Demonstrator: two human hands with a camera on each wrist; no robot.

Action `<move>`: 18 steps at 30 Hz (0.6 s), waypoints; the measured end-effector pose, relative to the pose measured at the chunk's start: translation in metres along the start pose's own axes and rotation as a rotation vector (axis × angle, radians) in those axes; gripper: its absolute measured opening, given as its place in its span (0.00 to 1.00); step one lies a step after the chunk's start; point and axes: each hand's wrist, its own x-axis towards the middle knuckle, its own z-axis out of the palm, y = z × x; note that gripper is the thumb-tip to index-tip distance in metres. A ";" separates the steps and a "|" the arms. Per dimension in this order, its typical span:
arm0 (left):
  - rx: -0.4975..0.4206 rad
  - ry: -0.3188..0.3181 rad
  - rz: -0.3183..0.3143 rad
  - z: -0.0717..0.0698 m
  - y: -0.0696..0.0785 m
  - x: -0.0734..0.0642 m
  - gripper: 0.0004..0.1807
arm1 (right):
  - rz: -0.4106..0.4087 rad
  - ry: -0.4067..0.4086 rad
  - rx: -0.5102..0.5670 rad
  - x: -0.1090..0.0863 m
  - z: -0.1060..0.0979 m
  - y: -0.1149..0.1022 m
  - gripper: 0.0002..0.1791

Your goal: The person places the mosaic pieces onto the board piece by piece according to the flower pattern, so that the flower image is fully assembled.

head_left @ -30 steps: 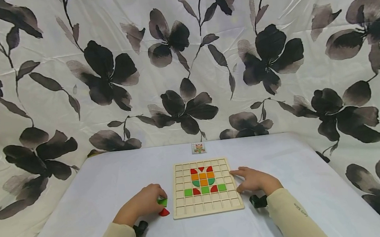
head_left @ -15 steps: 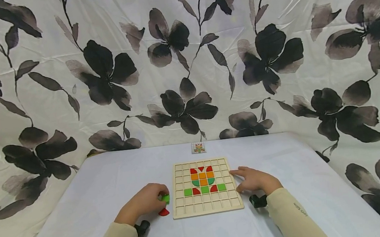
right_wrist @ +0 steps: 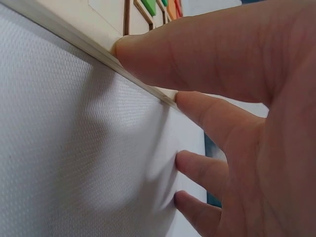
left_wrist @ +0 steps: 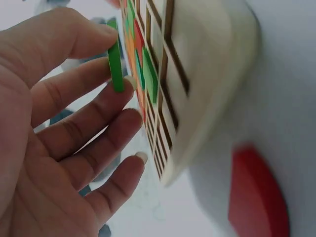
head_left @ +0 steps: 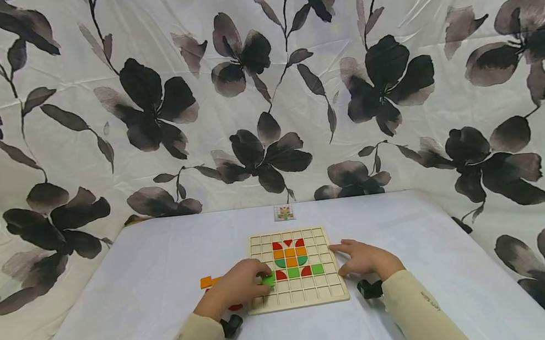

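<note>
My left hand (head_left: 237, 284) pinches a thin green tile (left_wrist: 115, 64) between thumb and index finger, the other fingers loosely spread. It is over the left side of a pale wooden grid board (head_left: 311, 296), and the tile is close over the grid. Red, orange and green tiles form a pattern in the board's middle, including a green square (head_left: 318, 269) at the right of its lowest row. At the board's right edge, my right hand (head_left: 369, 259) rests its thumb and index fingertip against the rim, fingers extended. The left hand hides some cells on the board's left.
A red rounded piece (left_wrist: 256, 192) lies on the white table left of the board. Orange squares (head_left: 206, 282) lie farther left, partly behind the left hand. A small pattern card (head_left: 284, 213) sits beyond the board. A floral cloth (head_left: 271, 153) hangs behind the table.
My left hand has carried the green tile rightward from beside the red piece to over the board's left side, uncovering orange squares on the table. The right hand has stayed at the board's edge.
</note>
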 end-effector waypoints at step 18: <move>0.177 0.069 0.070 0.028 0.044 0.021 0.10 | 0.005 0.004 0.012 0.004 0.003 0.002 0.40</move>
